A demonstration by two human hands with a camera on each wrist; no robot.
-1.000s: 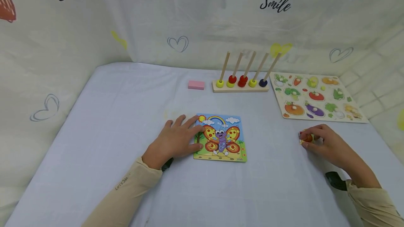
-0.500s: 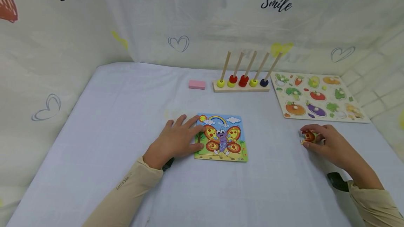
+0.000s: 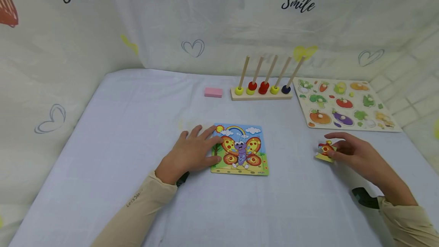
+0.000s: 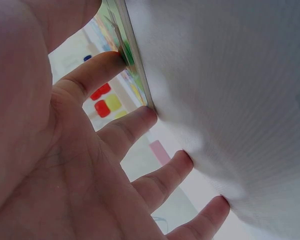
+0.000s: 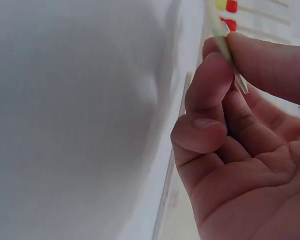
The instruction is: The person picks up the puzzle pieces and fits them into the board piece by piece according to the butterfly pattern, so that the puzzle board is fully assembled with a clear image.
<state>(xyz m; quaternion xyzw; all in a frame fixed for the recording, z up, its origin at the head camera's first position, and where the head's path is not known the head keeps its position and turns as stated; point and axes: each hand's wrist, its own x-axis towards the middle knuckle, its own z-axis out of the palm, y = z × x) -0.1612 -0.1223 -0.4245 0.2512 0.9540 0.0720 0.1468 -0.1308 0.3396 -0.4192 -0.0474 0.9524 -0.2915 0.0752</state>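
Observation:
A square butterfly puzzle (image 3: 241, 150) lies flat on the white cloth in front of me, its picture looking whole. My left hand (image 3: 189, 154) rests at its left side with fingers spread; thumb and index finger touch the puzzle's surface. In the left wrist view, the other fingertips (image 4: 183, 159) reach the puzzle's edge and the cloth. Further right, my right hand (image 3: 363, 161) pinches a small puzzle piece (image 3: 324, 153) printed in red, orange and yellow. From the right wrist, that thin piece (image 5: 221, 42) shows edge-on between thumb and fingers, over the cloth.
Behind the puzzle stands a wooden peg stand (image 3: 261, 96) with coloured beads on several upright rods. A pink block (image 3: 213, 92) lies left of it. A vegetable peg board (image 3: 329, 104) lies at the back right. Patterned fabric (image 3: 233, 22) hangs behind the table.
My right hand has turned the puzzle piece and shifted it slightly left, so more of its picture shows. Its index finger has lifted off the piece. My left hand stays on the butterfly puzzle.

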